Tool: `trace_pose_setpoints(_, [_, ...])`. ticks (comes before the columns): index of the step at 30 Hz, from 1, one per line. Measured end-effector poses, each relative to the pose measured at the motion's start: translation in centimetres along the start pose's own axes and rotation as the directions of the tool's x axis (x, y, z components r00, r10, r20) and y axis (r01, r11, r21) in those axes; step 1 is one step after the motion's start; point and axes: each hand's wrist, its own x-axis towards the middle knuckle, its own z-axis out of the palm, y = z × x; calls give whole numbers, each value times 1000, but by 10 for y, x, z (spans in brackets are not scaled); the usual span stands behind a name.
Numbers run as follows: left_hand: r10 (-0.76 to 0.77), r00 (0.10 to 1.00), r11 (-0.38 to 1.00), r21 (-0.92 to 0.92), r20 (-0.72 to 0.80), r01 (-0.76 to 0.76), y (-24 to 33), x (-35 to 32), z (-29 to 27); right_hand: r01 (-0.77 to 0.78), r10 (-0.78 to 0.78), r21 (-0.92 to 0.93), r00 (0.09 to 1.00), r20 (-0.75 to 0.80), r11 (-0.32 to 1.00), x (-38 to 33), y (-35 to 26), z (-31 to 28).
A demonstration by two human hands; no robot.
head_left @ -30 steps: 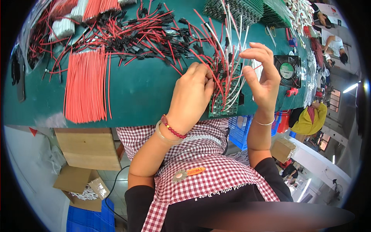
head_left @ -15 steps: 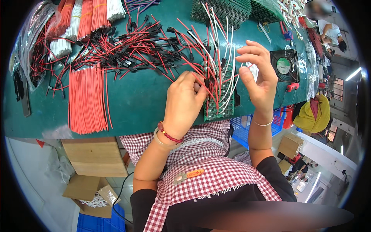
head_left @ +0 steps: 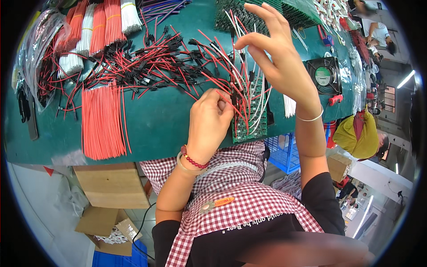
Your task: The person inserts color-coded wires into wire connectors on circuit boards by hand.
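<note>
The fingers of our left hand [head_left: 208,123] are bunched together at the red wires [head_left: 244,112]; we cannot tell whether they pinch one. The fingers of our right hand [head_left: 284,60] are spread and curved, the thumb apart, raised near the far end of the green circuit board [head_left: 261,131]. That board lies in front of us, red and white wires over it, on the green table [head_left: 155,133]. To our left sit a tangled pile of leads [head_left: 153,66] and a straight red wire bundle [head_left: 103,124]; to our right, a black fan [head_left: 324,76].
</note>
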Motion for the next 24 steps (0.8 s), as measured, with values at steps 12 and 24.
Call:
trace_pose_setpoints(12, [44,999,999,-20,-6,-44,-3,-2,0,-518,690,-465,620,374,718,9,-36,1])
trace_pose_setpoints(24, [39,999,998,-48,-5,-39,-4,-1,-1,-769,788,-266,452,417,582,51,-29,-27])
